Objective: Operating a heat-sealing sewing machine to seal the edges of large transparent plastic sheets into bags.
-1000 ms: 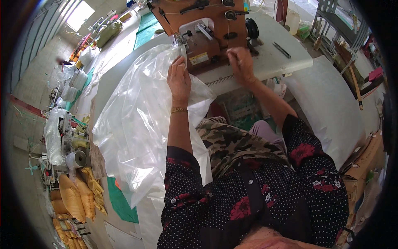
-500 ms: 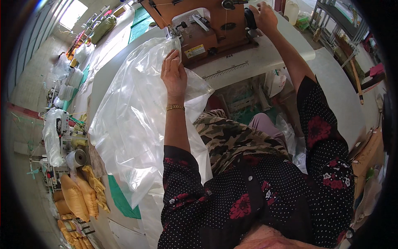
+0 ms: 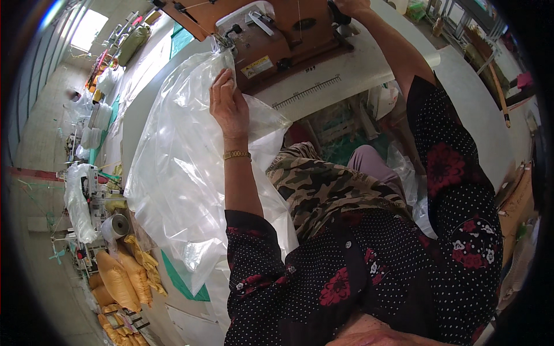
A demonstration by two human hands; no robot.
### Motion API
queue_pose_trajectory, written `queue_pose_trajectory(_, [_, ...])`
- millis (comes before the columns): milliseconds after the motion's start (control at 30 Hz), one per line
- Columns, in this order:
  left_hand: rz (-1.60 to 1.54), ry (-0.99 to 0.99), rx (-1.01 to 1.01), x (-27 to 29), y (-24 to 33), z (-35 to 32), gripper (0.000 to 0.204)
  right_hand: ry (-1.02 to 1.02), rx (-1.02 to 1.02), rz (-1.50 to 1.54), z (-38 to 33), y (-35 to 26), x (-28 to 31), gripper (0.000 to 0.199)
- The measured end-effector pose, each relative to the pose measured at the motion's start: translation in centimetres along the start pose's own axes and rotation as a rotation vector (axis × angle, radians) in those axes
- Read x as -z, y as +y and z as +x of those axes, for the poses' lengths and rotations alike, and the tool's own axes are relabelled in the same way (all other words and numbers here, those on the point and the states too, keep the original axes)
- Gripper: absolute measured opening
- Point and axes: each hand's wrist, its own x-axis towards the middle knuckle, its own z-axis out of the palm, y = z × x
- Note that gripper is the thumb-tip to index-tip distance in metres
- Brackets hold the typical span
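Note:
A brown sewing machine [image 3: 259, 49] stands on a pale work table [image 3: 323, 95]. Under its needle area lies the corner of a large clear plastic sheet [image 3: 179, 144], which drapes left and down toward my lap. My left hand [image 3: 229, 109], with a gold watch [image 3: 236, 154] at the wrist, has its fingers closed together on the sheet's edge just below the presser foot [image 3: 222, 43]; the thumb is hidden. My right hand [image 3: 353, 6] is at the dark handwheel [image 3: 339, 12] on the machine's right end, its fingers largely cut off by the upper picture edge.
A printed ruler scale [image 3: 309, 92] runs along the table's front. Left stand a grey roll [image 3: 118, 226], yellow-orange bundles [image 3: 118, 277] and green sheeting [image 3: 187, 282]. A camouflage cloth [image 3: 323, 179] covers my lap. Beyond the table's right side is a metal rack [image 3: 461, 34].
The whole view has shifted, so machine and hands sit higher and slightly left. My left hand stays on the sheet beside the needle; my right hand sits closer over the handwheel.

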Motion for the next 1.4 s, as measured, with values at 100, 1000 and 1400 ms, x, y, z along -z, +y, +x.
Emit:
queue_pose_trajectory(100, [0.016,-0.027,0.013,0.7,0.0,-0.3,0.014,0.036,-0.012,0.008,-0.4,-1.0,-0.4,0.043])
queue_pose_trajectory(1000, [0.018,0.010,0.033,0.6,-0.1,-0.6,0.007,0.169,-0.093,0.117,-0.9,-1.0,-1.9,0.045])
queue_pose_trajectory(1400, [0.068,-0.017,0.019,0.7,-0.2,-0.8,0.010,0.028,0.057,0.007,0.1,-1.8,-1.7,0.023])
